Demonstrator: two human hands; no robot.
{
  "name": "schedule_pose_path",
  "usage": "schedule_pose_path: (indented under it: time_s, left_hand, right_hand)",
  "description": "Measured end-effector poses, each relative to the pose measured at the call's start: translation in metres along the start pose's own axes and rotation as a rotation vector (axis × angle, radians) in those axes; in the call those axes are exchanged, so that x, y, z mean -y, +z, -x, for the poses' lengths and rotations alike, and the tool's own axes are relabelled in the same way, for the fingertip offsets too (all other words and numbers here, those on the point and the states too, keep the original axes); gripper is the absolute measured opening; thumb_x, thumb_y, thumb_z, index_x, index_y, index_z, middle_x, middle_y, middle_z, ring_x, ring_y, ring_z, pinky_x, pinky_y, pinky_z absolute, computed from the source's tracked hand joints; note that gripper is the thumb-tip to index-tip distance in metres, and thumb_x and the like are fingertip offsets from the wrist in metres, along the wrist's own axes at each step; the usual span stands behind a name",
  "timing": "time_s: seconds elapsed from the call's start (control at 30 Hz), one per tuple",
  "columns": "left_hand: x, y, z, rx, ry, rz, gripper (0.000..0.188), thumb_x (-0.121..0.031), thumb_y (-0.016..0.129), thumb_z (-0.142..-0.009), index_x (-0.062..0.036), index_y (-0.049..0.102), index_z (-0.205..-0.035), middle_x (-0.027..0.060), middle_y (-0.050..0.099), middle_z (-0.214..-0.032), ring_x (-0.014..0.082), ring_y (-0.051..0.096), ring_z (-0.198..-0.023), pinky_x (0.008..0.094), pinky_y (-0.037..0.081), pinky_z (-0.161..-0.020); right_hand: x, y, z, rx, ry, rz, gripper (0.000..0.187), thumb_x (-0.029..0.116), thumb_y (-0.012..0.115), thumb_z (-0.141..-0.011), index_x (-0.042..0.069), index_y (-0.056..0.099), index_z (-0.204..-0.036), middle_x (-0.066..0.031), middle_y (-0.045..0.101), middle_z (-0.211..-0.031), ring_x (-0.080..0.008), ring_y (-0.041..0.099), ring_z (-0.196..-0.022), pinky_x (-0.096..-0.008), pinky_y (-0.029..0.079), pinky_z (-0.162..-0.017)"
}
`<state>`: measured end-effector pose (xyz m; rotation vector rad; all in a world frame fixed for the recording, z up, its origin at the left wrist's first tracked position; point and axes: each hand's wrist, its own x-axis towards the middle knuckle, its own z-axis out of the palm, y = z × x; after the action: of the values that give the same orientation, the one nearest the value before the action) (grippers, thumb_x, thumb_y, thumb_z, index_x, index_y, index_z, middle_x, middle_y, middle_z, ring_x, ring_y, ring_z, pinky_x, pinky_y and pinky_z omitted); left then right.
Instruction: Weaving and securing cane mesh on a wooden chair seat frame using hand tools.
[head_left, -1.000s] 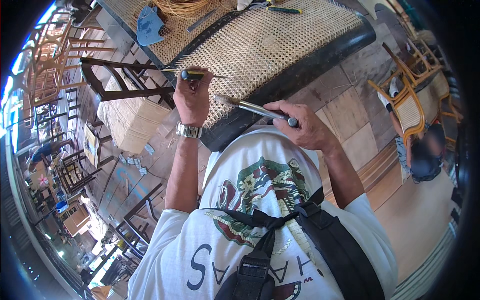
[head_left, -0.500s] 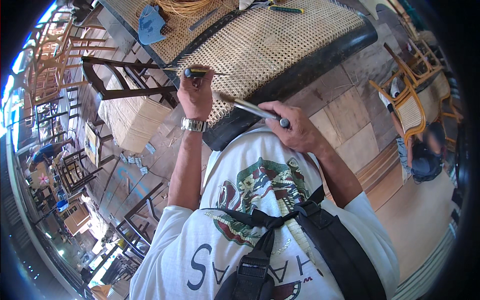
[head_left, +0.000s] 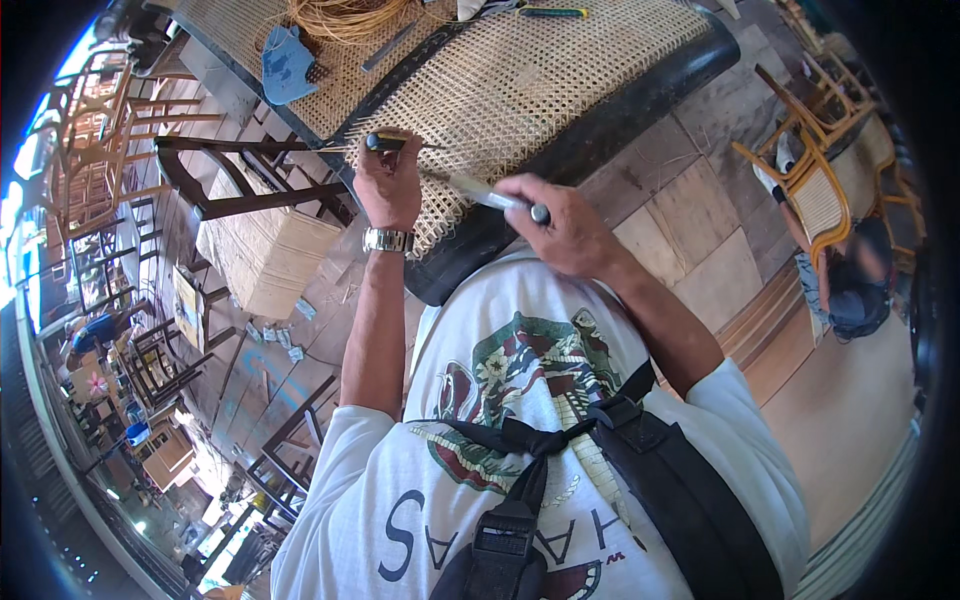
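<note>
The left grip (head_left: pixel 388 188) is closed round the dark handle of a thin-shanked tool (head_left: pixel 386 142), its shank pointing right over the woven cane panel (head_left: pixel 540 85). The right grip (head_left: pixel 560 228) is wrapped round a metal-shafted tool (head_left: pixel 497 198), whose far end, blurred and so hard to name, reaches toward the left grip. The panel spreads ahead of both grips, bordered by a dark frame (head_left: pixel 630 120).

A careless swing of the right tool could catch the left knuckles, since its far end is just beside them. If the thin shank slipped sideways, it might snag or split a strand; a loose hold would be the likely cause.

No open container lies near either grip. Left of the left grip is a beige, box-like block (head_left: pixel 262 248); its contents, if any, are hidden. The cane coil (head_left: pixel 345 17), beyond the left grip, lies loose, near a blue piece (head_left: pixel 288 72).
</note>
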<state>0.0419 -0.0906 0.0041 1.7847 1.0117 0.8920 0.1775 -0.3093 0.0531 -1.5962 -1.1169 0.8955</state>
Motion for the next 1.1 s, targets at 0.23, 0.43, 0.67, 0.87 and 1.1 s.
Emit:
schedule_pose_path:
  time_s: [0.23,0.43,0.67,0.87,1.1]
  left_hand:
    - [-0.002,-0.006,-0.001,-0.072,0.083,0.0,0.018,-0.012,0.081,-0.091,-0.0059,0.07,-0.103,0.0002,0.074,-0.092,0.0074,0.064,-0.078,0.0255,0.054,-0.074]
    - [0.009,0.003,-0.004,-0.003,0.017,0.072,0.02,-0.013,0.081,-0.091,-0.0057,0.07,-0.105,0.0023,0.075,-0.093,0.0082,0.068,-0.083,0.0261,0.055,-0.075]
    - [0.005,-0.006,-0.013,-0.059,0.074,-0.014,0.02,-0.015,0.082,-0.09,-0.0067,0.07,-0.103,0.0019,0.075,-0.092,0.0079,0.065,-0.08,0.0257,0.054,-0.073]
    - [0.011,-0.001,-0.016,-0.042,0.049,0.003,0.019,-0.014,0.082,-0.089,-0.0078,0.07,-0.102,0.0013,0.075,-0.092,0.0081,0.066,-0.079,0.0255,0.054,-0.072]
    - [0.012,-0.002,-0.02,-0.061,0.012,-0.083,0.02,-0.016,0.083,-0.089,-0.0084,0.07,-0.102,0.0016,0.075,-0.093,0.0096,0.066,-0.079,0.027,0.054,-0.074]
  right_hand:
    - [0.001,-0.013,0.013,0.075,0.027,-0.062,0.032,0.014,0.062,-0.099,0.002,0.062,-0.129,-0.0139,0.071,-0.096,-0.0209,0.069,-0.087,-0.0347,0.053,-0.078]
    - [-0.004,-0.006,-0.008,0.132,0.028,-0.016,0.03,0.013,0.061,-0.099,0.001,0.062,-0.127,-0.0149,0.071,-0.096,-0.0216,0.069,-0.088,-0.0354,0.053,-0.079]
    - [-0.001,0.004,-0.007,0.095,-0.022,-0.029,0.031,0.013,0.062,-0.099,0.001,0.061,-0.127,-0.0177,0.071,-0.098,-0.0249,0.07,-0.087,-0.0373,0.054,-0.079]
    - [-0.002,0.012,-0.018,-0.056,0.086,-0.037,0.031,0.012,0.063,-0.098,0.0,0.061,-0.127,-0.0202,0.071,-0.102,-0.0269,0.071,-0.089,-0.0383,0.054,-0.078]
    - [-0.006,0.006,-0.021,0.08,-0.016,-0.016,0.03,0.012,0.064,-0.098,0.001,0.062,-0.126,-0.0175,0.07,-0.097,-0.0233,0.068,-0.083,-0.0364,0.053,-0.076]
